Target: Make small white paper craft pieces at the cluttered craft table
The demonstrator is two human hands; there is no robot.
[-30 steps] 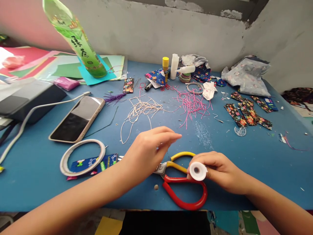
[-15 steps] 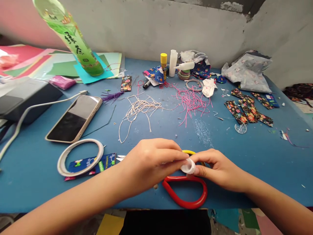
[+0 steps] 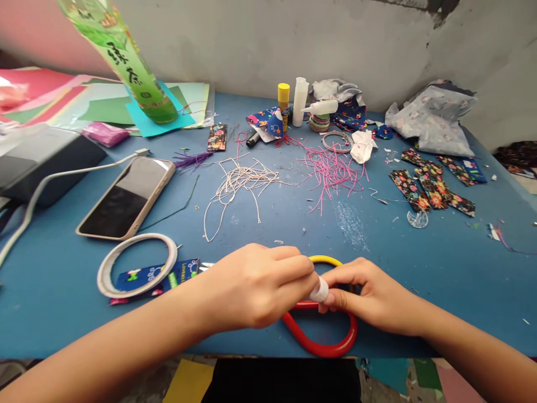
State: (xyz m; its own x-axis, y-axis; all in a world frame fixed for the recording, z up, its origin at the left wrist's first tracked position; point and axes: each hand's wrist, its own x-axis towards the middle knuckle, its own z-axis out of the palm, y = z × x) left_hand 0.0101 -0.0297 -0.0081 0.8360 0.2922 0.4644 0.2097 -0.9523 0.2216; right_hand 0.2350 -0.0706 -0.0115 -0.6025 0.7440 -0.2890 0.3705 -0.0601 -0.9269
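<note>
Between the fingertips of both hands is a small white tube-like piece (image 3: 320, 289), possibly rolled paper or plastic; its exact kind is unclear. My left hand (image 3: 268, 285) is closed around its left end with bent fingers. On its other side, my right hand (image 3: 369, 294) pinches the rim with thumb and forefinger. Beneath both hands lies a pair of scissors (image 3: 323, 350) with one red and one yellow handle loop. My left hand hides most of the blades, and only the tips show past the wrist.
At left lie a white tape roll (image 3: 104, 268) on a printed blue fabric strip (image 3: 187, 271), a phone (image 3: 126, 198) and a cable (image 3: 75, 176). Cream cords (image 3: 243, 182) and pink cords (image 3: 331, 170) spread mid-table. A green tea bottle (image 3: 138, 78) and glue stick (image 3: 283, 101) stand behind.
The white piece has turned, so its open end no longer faces me. The fingers of my left hand have curled further over it. The view has shifted slightly.
</note>
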